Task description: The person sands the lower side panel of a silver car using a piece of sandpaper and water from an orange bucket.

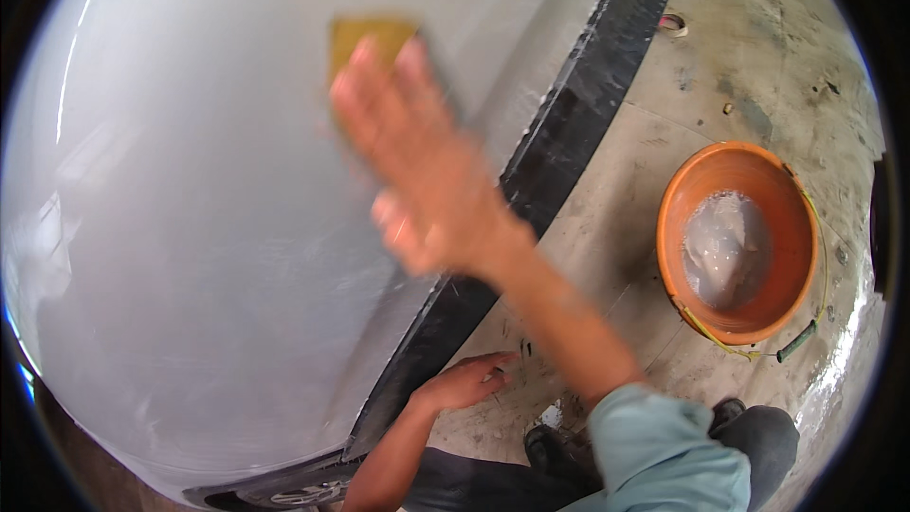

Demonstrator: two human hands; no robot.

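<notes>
My right hand [408, 142] is pressed over a yellow-brown rectangular pad [374, 31] on a large, light grey car body panel [209, 228]. The hand is smeared by motion, its fingers reaching forward along the pad and its thumb to the side. Most of the pad is hidden under the fingers; whether it is a sponge or sandpaper I cannot tell. My left hand [463, 383] hangs beside the panel's lower black edge strip [408, 360]. Its fingers are loosely stretched to the right, and nothing shows in them.
An orange bucket [671, 218] with cloudy water and a wire handle stands on the stained floor [720, 66] to the right. A roll of tape [673, 26] lies farther off near the strip. My shoes [545, 448] are low down, and a wheel [308, 493] shows at the bottom.
</notes>
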